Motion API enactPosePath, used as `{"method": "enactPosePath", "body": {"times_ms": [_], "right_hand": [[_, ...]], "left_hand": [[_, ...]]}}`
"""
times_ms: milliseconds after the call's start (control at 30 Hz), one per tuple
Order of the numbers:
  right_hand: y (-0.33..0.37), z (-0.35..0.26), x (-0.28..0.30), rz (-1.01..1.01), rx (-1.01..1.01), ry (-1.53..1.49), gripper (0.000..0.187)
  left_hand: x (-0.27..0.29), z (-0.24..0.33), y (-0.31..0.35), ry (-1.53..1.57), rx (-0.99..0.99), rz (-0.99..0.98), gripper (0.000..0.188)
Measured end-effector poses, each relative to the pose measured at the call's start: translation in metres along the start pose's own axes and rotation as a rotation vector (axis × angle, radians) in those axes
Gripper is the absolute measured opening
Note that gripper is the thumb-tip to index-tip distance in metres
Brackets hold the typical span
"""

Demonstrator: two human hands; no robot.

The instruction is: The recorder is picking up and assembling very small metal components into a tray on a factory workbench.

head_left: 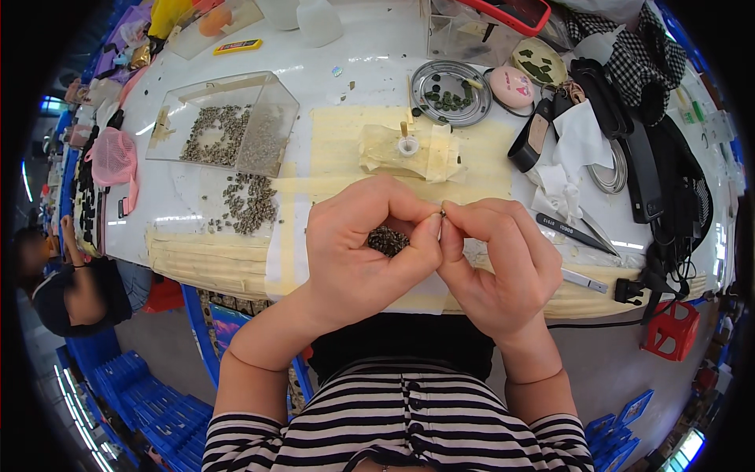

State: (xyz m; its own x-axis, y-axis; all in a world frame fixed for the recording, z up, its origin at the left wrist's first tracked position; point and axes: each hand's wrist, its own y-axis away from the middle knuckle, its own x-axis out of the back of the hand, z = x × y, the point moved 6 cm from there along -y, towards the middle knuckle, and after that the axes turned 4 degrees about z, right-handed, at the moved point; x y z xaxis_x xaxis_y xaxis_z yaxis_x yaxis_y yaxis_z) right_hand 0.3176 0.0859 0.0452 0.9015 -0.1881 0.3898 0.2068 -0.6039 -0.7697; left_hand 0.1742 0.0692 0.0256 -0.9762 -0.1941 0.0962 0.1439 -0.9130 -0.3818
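My left hand (340, 244) and my right hand (507, 267) meet over the front of the table, thumb and forefinger pinched on each. Between the fingertips a tiny dark metal part (443, 213) just shows, held from both sides; its exact kind is too small to make out. Through the loop of my left fingers I see a heap of small dark metal parts (388, 241) on the table. Beyond my hands sits a block wrapped in yellowish tape (373, 149), with a small white cup (407, 145) on it.
At left, a clear box (271, 130) lies with many small metal parts (250, 204) spilling out. A round metal dish (481, 110) holds dark green pieces. Tweezers (578, 234), tissue (582, 130) and black straps (602, 94) crowd the right. Another person (75, 295) sits far left.
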Motion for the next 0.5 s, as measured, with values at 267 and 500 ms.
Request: {"method": "enactPosePath", "body": {"times_ms": [267,500], "right_hand": [[-0.0016,0.002,0.0025,0.004,-0.009,-0.023,0.02],[-0.0008,0.0033,0.0021,0.005,-0.023,-0.025,0.02]], "left_hand": [[-0.0004,-0.0041,0.0021,0.137,0.096,-0.004,0.005],[-0.0034,-0.0096,0.0043,0.299,0.255,-0.001,0.006]]}}
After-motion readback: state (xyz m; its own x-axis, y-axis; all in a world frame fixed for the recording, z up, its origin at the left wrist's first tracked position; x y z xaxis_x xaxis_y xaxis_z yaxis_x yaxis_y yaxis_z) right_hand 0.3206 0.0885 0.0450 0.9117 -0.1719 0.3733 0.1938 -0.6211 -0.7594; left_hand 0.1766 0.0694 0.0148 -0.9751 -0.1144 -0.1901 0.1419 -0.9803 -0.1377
